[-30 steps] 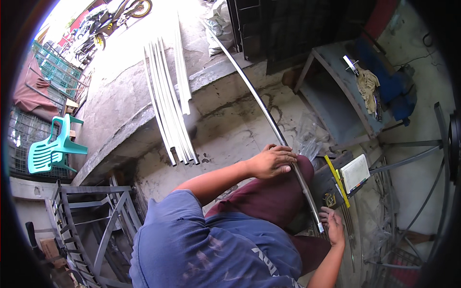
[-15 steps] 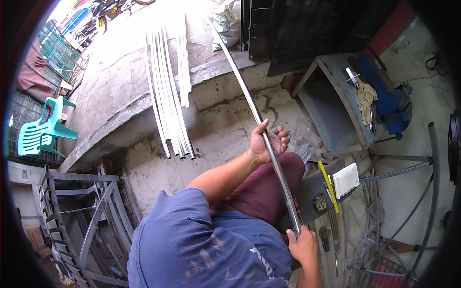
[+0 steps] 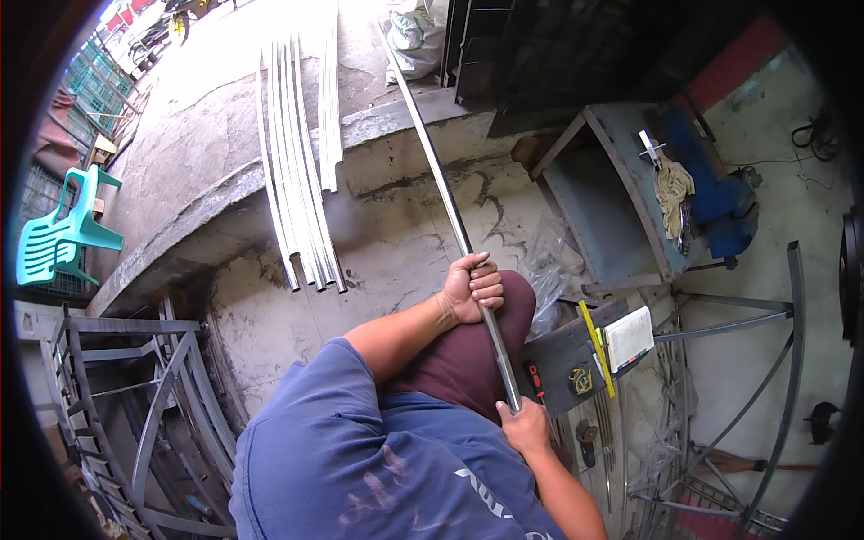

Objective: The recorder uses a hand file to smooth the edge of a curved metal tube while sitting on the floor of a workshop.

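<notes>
A long, shiny metal tube [image 3: 432,166] slants from the bright floor at the top down to my lap. Partway along it, above my bent knee, my left hand [image 3: 473,290] is closed with its fingers wrapped round the tube. My right hand [image 3: 526,425] grips the tube's near end, close to my body; some of its fingers are hidden. To the right, on a dark board [image 3: 560,351], lie a red-handled tool [image 3: 535,380], a tape measure [image 3: 580,382], a yellow strip like a ruler [image 3: 596,346] and an open notebook [image 3: 628,340].
Several similar tubes [image 3: 306,198] lie across the concrete step [image 3: 211,211] at left of centre. A green plastic chair [image 3: 67,236] stands far left, above a metal frame [image 3: 135,328]. On the right are a grey metal cabinet [image 3: 607,193] with gloves [image 3: 673,193] and a steel stand [image 3: 792,310].
My left hand's fingers have closed round the tube, where they were loosely curled before. The tube's near end and my right hand have shifted left and up. The whole view has moved slightly.
</notes>
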The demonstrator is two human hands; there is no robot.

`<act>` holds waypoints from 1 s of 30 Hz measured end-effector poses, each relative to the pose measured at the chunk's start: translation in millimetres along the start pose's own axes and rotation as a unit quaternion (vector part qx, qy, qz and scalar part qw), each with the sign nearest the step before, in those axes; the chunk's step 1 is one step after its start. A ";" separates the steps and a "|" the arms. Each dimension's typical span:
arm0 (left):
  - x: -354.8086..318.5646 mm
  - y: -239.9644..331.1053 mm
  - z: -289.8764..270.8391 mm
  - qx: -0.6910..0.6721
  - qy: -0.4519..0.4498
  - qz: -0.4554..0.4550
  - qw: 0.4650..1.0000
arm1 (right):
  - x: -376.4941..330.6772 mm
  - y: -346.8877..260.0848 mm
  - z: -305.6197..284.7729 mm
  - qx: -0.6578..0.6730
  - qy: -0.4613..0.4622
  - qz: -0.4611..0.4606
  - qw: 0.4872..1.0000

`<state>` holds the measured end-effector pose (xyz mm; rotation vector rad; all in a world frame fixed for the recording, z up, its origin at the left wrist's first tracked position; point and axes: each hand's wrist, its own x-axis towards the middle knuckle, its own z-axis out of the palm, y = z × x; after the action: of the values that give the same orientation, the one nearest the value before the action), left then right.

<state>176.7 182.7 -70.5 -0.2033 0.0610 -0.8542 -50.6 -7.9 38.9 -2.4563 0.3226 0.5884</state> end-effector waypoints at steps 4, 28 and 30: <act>-3.6 12.5 -9.5 0.004 -0.001 0.004 1.000 | 13.7 7.2 20.4 0.011 -0.024 -0.001 1.000; -54.6 71.9 -6.8 0.017 -0.015 0.079 0.997 | 49.0 -33.7 46.5 0.064 -0.022 -0.103 0.992; -62.7 74.9 -7.8 -0.008 -0.008 0.089 0.996 | 47.2 -41.9 50.3 0.054 -0.033 -0.078 0.995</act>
<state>190.1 276.6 -95.1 -0.2171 0.0698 -0.6751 -11.6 51.1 0.0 -2.3262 0.1310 0.5687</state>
